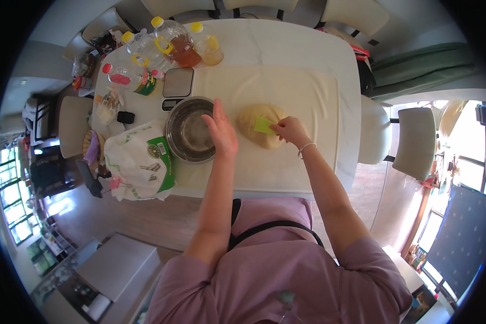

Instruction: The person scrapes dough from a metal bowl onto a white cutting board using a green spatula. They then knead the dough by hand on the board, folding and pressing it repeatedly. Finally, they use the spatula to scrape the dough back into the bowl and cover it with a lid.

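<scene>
A rounded lump of pale dough (251, 117) lies on a cream-coloured mat (275, 174) spread over the table. My right hand (291, 129) grips a lime-green dough scraper (262, 125), which rests against the top of the dough. To the left, a steel mixing bowl (186, 133) stands on the mat's edge with residue on its inner bottom. My left hand (223, 135) is raised at the bowl's right rim, fingers extended and thumb apart, holding nothing. Whether it touches the rim I cannot tell.
A kitchen scale (178, 83) sits just behind the bowl. Several oil bottles (178, 44) crowd the table's back left. A white and green flour bag (135, 162) lies left of the bowl, near a small black object (125, 117). Chairs (415, 141) surround the table (299, 44).
</scene>
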Motion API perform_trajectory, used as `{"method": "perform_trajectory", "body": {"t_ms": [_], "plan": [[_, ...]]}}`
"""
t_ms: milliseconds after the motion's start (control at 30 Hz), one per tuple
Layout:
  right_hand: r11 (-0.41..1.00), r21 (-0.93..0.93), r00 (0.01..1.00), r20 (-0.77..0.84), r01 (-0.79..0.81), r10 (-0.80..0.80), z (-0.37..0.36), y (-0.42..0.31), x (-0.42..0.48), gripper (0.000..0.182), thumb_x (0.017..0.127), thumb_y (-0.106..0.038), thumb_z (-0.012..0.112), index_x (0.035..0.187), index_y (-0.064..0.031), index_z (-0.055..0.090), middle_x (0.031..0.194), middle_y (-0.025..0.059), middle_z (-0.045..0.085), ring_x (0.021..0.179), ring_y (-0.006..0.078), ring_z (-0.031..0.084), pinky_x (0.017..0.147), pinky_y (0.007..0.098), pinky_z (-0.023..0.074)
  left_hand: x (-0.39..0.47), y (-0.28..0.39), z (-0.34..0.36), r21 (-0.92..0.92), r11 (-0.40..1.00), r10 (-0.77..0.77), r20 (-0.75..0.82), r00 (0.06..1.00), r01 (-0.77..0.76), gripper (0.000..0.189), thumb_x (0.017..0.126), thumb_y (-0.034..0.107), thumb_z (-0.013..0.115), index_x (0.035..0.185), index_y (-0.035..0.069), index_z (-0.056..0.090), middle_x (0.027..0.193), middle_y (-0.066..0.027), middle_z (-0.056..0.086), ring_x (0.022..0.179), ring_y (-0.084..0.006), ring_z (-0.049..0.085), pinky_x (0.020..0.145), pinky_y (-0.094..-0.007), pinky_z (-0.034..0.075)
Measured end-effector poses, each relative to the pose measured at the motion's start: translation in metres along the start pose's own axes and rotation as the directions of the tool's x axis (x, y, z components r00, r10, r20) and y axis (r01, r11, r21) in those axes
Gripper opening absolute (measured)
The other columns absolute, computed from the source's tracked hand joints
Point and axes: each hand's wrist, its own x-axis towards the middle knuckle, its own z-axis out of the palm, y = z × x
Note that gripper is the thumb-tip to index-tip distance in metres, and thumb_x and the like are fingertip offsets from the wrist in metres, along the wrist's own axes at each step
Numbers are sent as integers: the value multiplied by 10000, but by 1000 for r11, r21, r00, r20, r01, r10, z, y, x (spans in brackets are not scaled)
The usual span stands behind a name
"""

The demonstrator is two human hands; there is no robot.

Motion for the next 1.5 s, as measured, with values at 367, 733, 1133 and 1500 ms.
{"method": "perform_trajectory", "body": {"t_ms": [367, 733, 1133, 1500], "plan": [[989, -17, 983, -109, 147, -148, -30, 45, -4, 321, 837, -316, 700, 737, -11, 691, 628, 91, 641, 545, 168, 600, 556, 333, 473, -8, 6, -13, -218, 974, -73, -19, 997, 68, 992, 884, 768, 252, 1507, 0, 185, 1607, -104, 127, 1489, -228, 26, 1182, -389, -34], [957, -205, 917, -301, 205, -261, -16, 31, -49, 225, 849, -285, 673, 763, -77, 667, 716, 120, 639, 674, 332, 611, 583, 426, 475, -20, -7, 4, -682, 578, -177, 431, 885, 448, 1030, 757, 842, 422, 1382, 23, 434, 1589, -72, 216, 1480, -226, 110, 1192, -390, 87], [783, -539, 769, -341, 311, -540, 81, -29, -133, 365, 766, -64, 584, 1131, -50, 579, 825, 94, 565, 617, 255, 641, 522, 369, 534, -31, -18, 23, -436, 858, -200, 206, 958, 273, 1089, 765, 891, 213, 1526, 114, 165, 1610, -74, 128, 1487, -240, 44, 1174, -490, -28], [760, -600, 642, -486, 248, -593, 51, -23, -87, 407, 767, -63, 588, 1171, -107, 607, 880, 75, 556, 666, 222, 640, 526, 354, 526, -46, -8, 27, -674, 540, -269, 430, 862, 505, 983, 789, 835, 370, 1502, 168, 261, 1585, -40, 220, 1444, -226, 186, 1119, -513, 258]]}}
